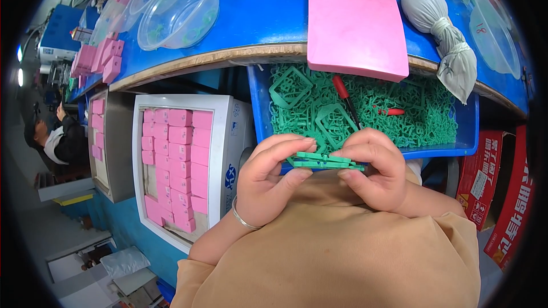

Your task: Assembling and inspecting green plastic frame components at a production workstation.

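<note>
We are keeping both hands low in front of our brown top (325,251), elbows bending outward and forearms slanting inward; our left hand (265,179) is pinching the left end of some green pieces (322,161), its thumb pressing at the near lower side, its forefinger reaching over the top and its other fingers curling behind; a silver bangle (242,215) is circling that wrist; our right hand (377,168) is gripping the right end in a like way, thumb lying below and forefinger above, the rest folding toward the palm; both grips are narrow, and the two hands are facing each other with the pieces bridging the gap. The pieces are lying flat one over another, showing us mostly their edges; they are looking thin, straight-sided and bright green, with little notches and tabs breaking the long sides; we cannot tell exactly how many we are holding. They are hovering by the near wall of the blue bin (469,131), where a tangle of green scraps (422,111) is spreading and a red-and-black pen (345,100) is resting; beyond, a pink block (357,31) is sitting at the table (257,5) edge, overhanging the bin.
</note>
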The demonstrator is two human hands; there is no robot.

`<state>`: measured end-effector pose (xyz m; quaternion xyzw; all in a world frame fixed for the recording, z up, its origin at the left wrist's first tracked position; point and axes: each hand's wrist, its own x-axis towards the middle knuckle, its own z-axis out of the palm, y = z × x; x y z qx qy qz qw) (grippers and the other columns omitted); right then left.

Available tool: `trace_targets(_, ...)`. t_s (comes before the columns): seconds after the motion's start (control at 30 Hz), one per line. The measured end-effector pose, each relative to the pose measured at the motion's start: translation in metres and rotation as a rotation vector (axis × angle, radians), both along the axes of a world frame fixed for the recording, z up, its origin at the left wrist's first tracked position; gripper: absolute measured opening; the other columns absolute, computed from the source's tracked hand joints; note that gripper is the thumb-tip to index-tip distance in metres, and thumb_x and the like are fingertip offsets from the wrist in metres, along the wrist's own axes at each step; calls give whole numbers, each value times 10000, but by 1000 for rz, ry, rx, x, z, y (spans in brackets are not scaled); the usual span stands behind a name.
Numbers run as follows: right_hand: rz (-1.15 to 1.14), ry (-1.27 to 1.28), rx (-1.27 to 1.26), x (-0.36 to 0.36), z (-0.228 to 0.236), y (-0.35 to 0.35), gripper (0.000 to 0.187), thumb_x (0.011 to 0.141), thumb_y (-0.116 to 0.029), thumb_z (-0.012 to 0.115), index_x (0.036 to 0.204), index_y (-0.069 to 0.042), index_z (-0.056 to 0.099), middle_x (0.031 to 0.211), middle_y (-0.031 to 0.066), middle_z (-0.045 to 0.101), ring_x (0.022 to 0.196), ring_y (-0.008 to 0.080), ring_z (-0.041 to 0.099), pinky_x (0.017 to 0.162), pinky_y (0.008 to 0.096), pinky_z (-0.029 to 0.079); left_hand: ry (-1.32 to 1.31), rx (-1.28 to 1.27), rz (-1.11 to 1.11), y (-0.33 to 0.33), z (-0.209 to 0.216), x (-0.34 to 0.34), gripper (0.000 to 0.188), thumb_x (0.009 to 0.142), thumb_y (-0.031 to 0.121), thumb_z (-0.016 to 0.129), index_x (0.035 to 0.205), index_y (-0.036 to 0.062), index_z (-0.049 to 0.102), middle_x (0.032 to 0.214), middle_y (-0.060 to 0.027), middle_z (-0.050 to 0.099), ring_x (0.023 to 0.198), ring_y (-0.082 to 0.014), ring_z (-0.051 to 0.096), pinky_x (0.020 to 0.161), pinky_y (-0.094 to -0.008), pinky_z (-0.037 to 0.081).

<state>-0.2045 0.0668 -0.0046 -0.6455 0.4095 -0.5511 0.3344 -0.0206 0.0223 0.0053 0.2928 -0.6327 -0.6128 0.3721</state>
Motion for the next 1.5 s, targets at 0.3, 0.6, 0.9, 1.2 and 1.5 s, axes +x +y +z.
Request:
trace_targets(0.3, 96, -753, 817, 9, -1, 3, 132, 828, -120, 513, 878, 1, 529, 637, 7, 508, 447, 43, 425, 413, 155, 336, -87, 420, 55, 5, 9, -1, 367, 805, 10, 493, 1161, -4, 404, 912, -130, 562, 799, -176, 585, 592, -230, 486)
trace_targets(0.6, 215, -925, 953, 3, -7, -3, 200, 836, -146, 495, 946, 20, 511, 624, 46, 515, 392, 77, 438, 357, 181, 346, 120, 649, 43, 2, 4, 0, 385, 829, 49, 461, 1199, 9, 365, 827, -135, 589, 714, -185, 601, 520, -240, 488)
trace_targets(0.9, 196, -966, 896, 2, -11, -4, 238, 843, -143, 469, 1032, -2, 437, 666, 71, 528, 407, 101, 483, 335, 203, 394, 29, 474, 6, 6, 4, 0, 289, 828, 26, 452, 1114, -17, 446, 847, -134, 577, 739, -166, 584, 601, -255, 492)
trace_targets(1.2, 325, -1099, 944, 2, -3, -6, 198, 855, -173, 461, 937, 0, 510, 577, 54, 514, 393, 93, 462, 360, 185, 356, -342, 172, 128, -3, 10, 2, 117, 771, -2, 550, 882, -32, 572, 780, -51, 554, 648, -70, 518, 577, -185, 419)
trace_targets(1.5, 183, -735, 958, 4, 0, -2, 183, 853, -177, 475, 813, -10, 538, 549, 33, 507, 383, 63, 420, 355, 181, 323, -23, 723, 53, -5, 2, 10, 150, 829, 154, 513, 763, 23, 544, 704, -13, 543, 511, -66, 464, 431, -186, 358)
